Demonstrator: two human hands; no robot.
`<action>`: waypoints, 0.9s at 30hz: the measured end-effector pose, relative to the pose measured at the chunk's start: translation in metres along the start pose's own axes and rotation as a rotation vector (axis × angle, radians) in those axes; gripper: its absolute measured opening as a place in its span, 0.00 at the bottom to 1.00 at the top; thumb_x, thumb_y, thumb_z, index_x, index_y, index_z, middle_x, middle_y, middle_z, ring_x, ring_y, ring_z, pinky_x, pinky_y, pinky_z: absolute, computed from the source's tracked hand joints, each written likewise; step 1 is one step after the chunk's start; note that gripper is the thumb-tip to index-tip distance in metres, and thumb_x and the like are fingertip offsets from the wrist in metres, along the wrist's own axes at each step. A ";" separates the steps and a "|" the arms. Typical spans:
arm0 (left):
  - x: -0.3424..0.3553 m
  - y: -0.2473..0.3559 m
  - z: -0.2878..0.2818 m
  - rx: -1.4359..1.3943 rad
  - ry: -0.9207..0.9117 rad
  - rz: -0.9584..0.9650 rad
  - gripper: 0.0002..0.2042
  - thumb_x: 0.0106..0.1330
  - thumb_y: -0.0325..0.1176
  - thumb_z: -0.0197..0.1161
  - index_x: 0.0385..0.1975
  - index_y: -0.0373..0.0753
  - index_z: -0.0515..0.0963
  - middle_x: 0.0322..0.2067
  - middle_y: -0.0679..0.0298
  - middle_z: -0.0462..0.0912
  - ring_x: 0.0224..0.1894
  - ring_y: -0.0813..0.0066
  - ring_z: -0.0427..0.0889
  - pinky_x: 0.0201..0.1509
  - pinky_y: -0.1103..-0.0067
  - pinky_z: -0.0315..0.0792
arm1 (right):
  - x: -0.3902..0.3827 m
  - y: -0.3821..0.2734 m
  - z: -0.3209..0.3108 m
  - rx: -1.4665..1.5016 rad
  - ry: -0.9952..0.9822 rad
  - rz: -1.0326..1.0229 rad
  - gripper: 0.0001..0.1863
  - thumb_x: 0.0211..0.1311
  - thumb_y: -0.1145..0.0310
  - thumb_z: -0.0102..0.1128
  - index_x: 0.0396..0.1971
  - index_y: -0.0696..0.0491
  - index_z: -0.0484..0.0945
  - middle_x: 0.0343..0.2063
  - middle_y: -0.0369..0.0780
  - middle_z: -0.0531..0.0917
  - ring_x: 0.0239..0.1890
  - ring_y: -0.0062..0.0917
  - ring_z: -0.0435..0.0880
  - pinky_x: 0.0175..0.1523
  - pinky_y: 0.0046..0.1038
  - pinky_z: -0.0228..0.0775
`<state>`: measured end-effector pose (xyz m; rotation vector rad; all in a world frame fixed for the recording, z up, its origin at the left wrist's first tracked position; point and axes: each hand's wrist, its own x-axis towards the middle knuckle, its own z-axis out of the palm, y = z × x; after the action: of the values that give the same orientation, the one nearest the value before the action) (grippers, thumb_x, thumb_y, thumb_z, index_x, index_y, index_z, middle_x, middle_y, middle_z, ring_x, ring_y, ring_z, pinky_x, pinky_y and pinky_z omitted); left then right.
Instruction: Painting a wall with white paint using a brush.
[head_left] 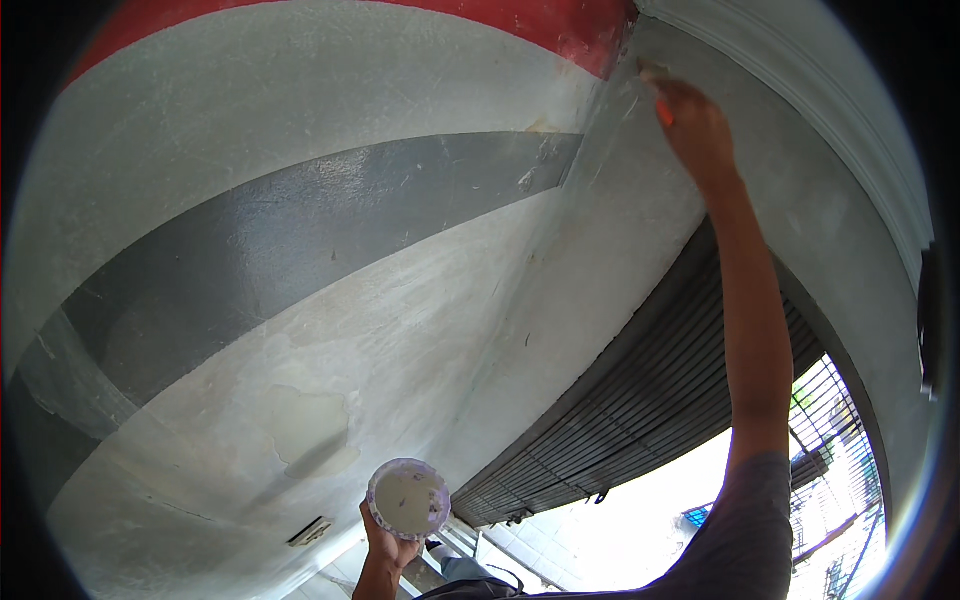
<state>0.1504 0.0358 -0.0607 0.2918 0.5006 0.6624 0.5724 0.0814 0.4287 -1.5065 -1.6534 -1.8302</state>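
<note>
My right hand (690, 130) is raised high at the wall corner, closed on a small brush (663, 108) with an orange handle; its tip is at the pale wall strip (640, 170) beside the red band, though whether it touches is hard to tell. My left hand (390, 540) holds a round container (408, 495) low in the view, with pale, paint-like material inside and lilac-smeared rim.
The pale wall (430, 330) carries a red band (480, 20) and a dark grey band (330, 220). To the right are a dark slatted shutter (620, 380), a barred grille (830, 430) and white moulding (840, 90). A small wall fitting (310, 530) sits low left.
</note>
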 end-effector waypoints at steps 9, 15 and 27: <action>0.002 0.002 -0.002 -0.017 -0.002 0.004 0.36 0.61 0.66 0.32 0.60 0.50 0.68 0.57 0.64 0.72 0.60 0.61 0.70 0.61 0.57 0.65 | -0.115 -0.098 0.026 0.313 -0.485 -0.176 0.07 0.53 0.69 0.59 0.31 0.53 0.79 0.27 0.43 0.81 0.30 0.35 0.82 0.35 0.35 0.76; 0.003 0.002 0.000 0.017 0.039 -0.020 0.37 0.61 0.67 0.31 0.60 0.49 0.68 0.57 0.64 0.73 0.59 0.60 0.72 0.60 0.57 0.67 | -0.027 -0.029 0.023 0.442 -0.449 0.306 0.12 0.52 0.62 0.62 0.28 0.56 0.81 0.27 0.51 0.81 0.29 0.47 0.81 0.37 0.40 0.74; -0.004 0.002 -0.006 0.022 0.010 -0.011 0.37 0.60 0.68 0.32 0.60 0.50 0.68 0.56 0.65 0.73 0.59 0.63 0.71 0.58 0.61 0.68 | -0.041 -0.046 0.034 -0.141 -0.181 -0.081 0.13 0.51 0.70 0.58 0.38 0.53 0.78 0.37 0.44 0.81 0.36 0.35 0.82 0.40 0.34 0.78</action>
<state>0.1433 0.0358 -0.0640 0.3068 0.5191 0.6482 0.5732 0.1069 0.3632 -1.7343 -1.7201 -1.9395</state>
